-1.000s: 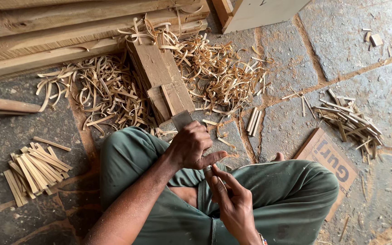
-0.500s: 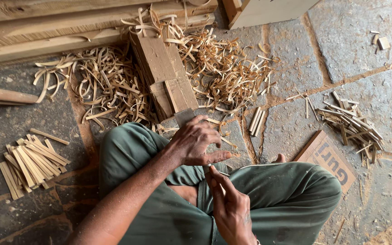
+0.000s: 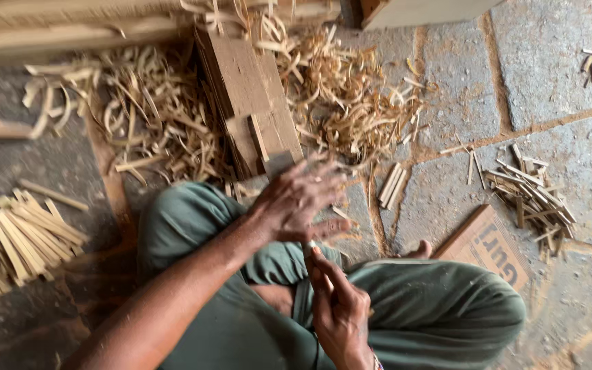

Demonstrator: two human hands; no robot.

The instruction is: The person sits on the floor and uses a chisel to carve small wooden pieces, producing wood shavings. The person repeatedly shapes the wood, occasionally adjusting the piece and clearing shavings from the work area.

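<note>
I sit cross-legged in green trousers (image 3: 447, 308). My left hand (image 3: 296, 202) hovers over my knee, motion-blurred, closed around a tool whose flat grey blade (image 3: 279, 163) sticks out past the knuckles. Just below it, my right hand (image 3: 337, 312) pinches a thin pale wooden stick (image 3: 307, 251) that points up toward the left palm. The two hands almost touch at the stick's tip. In front of the blade a worn wooden block (image 3: 248, 103) lies on the floor.
Curled wood shavings (image 3: 152, 123) and more shavings (image 3: 351, 103) surround the block. A pile of cut sticks (image 3: 18, 236) lies at left, another stick pile (image 3: 532, 195) at right. A cardboard piece (image 3: 491, 247) rests by my knee. Long planks (image 3: 70, 34) run along the top, on a stone floor.
My left hand has shifted slightly down and toward the stick and is now blurred. My right hand keeps the stick upright in about the same place.
</note>
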